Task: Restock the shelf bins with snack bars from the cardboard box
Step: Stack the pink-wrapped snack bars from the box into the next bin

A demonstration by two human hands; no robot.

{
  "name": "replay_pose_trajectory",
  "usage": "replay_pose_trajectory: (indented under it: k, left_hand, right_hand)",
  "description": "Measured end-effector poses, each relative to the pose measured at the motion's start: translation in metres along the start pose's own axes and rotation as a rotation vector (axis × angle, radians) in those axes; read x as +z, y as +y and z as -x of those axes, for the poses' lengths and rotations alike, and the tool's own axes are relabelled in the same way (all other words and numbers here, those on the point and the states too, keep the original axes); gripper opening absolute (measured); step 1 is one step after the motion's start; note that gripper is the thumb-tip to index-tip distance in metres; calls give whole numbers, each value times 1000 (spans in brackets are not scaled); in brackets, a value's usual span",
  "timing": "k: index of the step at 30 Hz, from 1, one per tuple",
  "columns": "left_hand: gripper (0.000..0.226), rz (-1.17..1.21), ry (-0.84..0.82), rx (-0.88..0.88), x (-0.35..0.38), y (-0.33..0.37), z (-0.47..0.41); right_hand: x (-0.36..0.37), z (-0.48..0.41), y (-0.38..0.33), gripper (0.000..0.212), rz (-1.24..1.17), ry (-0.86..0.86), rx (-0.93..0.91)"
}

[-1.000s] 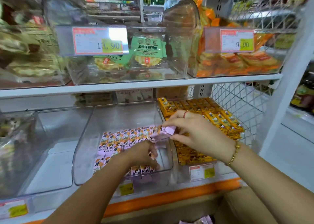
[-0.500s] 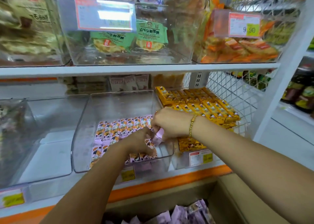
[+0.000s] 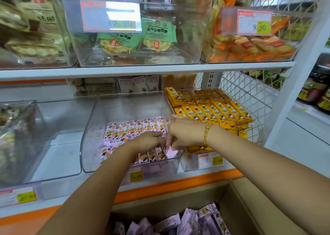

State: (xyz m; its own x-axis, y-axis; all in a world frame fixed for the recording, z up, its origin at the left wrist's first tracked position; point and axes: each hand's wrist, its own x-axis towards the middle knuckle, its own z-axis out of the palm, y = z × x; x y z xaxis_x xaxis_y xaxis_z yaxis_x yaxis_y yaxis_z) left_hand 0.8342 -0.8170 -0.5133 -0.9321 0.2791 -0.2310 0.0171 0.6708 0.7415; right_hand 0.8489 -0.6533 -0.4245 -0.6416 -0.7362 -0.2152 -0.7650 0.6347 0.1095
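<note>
right hand fingertips pinch a pink wrapped snack bar in the clear plastic bin; left hand fingers rest relaxed on the bars.

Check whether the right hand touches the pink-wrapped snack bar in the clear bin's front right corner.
Touching. Head view: right hand pinches the pink-wrapped snack bar by its upper end.

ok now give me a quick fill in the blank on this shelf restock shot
The right hand, pinching one purple wrapped snack bar, wears a ____ bead bracelet.
The left hand rests on the shelved purple bars in a clear plastic bin; beside it on the right sit ____ wrapped bars.
The white price tag at top right reads ____.
Loose purple bars lie in the brown cardboard ____ below.
Missing: gold; yellow; 9.90; box
</note>
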Motion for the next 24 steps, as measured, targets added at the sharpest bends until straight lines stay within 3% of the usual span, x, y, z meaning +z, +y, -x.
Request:
replay_pose_trajectory:
  k: [2,6,11,15,20,24]
  left_hand:
    - [58,85,-53,-19,-2,-2,1]
    - [81,-46,-56,-55,2,-9,-5]
    - [81,-27,-20,-77,8,1,-9]
    - [90,87,-152,-130,-3,4,-7]
    - [99,-36,-323,-171,-17,17,-15]
    - [102,-164,-320,-237,-16,23,-23]
  right_hand:
    - [5,-4,-1,12,15,104,23]
    - [18,2,8,16,-120,250,86]
    - [38,34,12,49,-528,591,292]
    - [44,38,12,50,-513,599,287]
    - [42,41,9,46,-473,600,248]
    - [41,43,10,46,-495,611,230]
